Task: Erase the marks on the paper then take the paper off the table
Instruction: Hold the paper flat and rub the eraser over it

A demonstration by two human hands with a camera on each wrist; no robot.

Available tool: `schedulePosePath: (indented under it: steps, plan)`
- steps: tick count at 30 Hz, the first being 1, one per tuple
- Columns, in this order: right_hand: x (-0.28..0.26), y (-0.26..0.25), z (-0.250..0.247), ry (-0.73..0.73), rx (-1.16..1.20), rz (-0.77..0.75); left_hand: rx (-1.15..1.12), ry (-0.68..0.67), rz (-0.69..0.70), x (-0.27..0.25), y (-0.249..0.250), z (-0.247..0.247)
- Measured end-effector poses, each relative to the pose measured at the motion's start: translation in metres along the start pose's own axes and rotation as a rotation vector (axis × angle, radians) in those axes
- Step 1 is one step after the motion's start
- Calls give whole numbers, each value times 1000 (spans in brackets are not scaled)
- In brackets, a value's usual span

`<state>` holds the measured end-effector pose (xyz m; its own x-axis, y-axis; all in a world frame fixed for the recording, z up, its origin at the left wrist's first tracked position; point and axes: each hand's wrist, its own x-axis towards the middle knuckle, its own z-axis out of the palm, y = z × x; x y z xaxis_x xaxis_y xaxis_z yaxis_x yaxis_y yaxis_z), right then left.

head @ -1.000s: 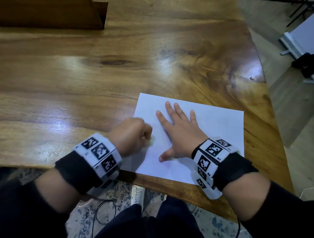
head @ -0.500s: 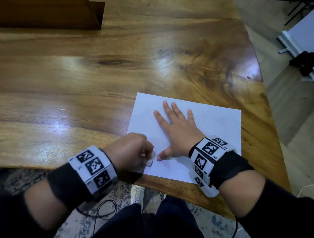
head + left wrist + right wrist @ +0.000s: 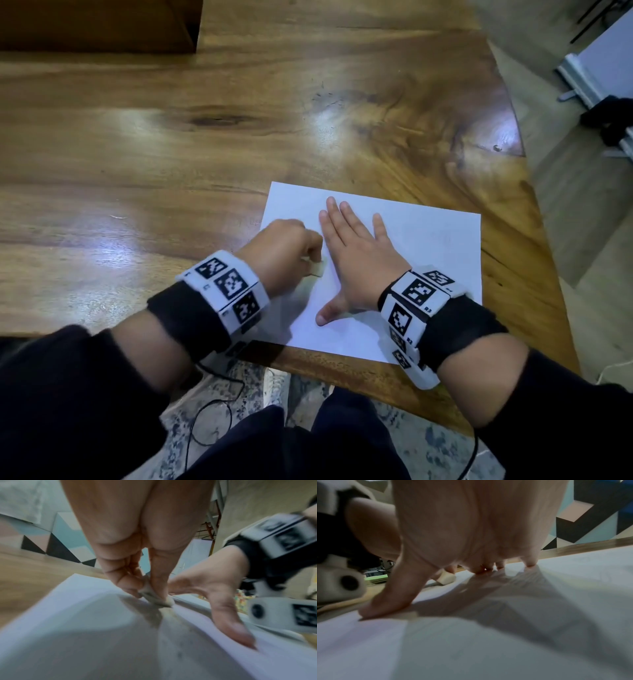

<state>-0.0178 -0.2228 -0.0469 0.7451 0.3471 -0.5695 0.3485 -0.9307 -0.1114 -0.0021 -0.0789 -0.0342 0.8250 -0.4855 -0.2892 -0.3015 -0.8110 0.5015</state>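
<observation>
- The left hand (image 3: 284, 250) has moved far again: half a second ago it was at the near edge of the paper (image 3: 428, 246), and now it is back by the paper's left edge, just beside the right hand (image 3: 356, 260).
- Its grip is closed, thumb and fingers pinching a small pale eraser (image 3: 154, 597) whose lower face touches the sheet.
- That back-and-forth reads as rubbing strokes, so erasing is likely under way and the take-off step has not begun.
- A greyish smudge lies on the sheet near the eraser in the left wrist view; whether it is marks or shadow I cannot tell.
- The right hand's grip is open, fingers spread flat and pressing the paper down; it has not shifted.
- The paper lies flat on the table (image 3: 171, 164), at its near right part.
- No containers are in view.
</observation>
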Motion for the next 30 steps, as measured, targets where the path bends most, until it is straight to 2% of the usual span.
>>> schedulePosePath:
  steps: [2, 6, 10, 12, 13, 16, 17, 18, 22, 23, 25, 29, 30]
  plan:
    - [0, 0, 0, -3, 5, 0, -4, 6, 4, -5, -1, 6]
    - [0, 0, -1, -3, 10, 1, -73, -152, 59, -48, -1, 17]
    - [0, 0, 0, 4, 12, -4, 15, 13, 3, -6, -3, 2]
    - [0, 0, 0, 2, 16, -4, 14, 45, 2, 1, -8, 2]
    - [0, 0, 0, 1, 19, -6, -1, 25, 27, -7, -10, 5]
    - [-1, 1, 0, 8, 26, -4, -66, -177, 96, -50, -5, 17]
    - [-1, 1, 0, 10, 24, -5, -71, -235, 91, -55, -5, 18]
    - [-1, 1, 0, 9, 23, -6, -47, -238, 95, -49, -6, 18]
    - [-1, 1, 0, 10, 18, -8, 16, 24, 5, -2, -10, 1]
    - [-1, 1, 0, 11, 19, -8, 18, 48, -7, 2, -11, 2]
    - [-1, 0, -1, 11, 28, -8, 4, 1, 21, -15, -12, 8]
    - [-2, 1, 0, 11, 30, -5, -86, -211, 54, -57, -8, 18]
    - [-2, 1, -1, 10, 30, -6, -62, -184, 50, -49, -8, 16]
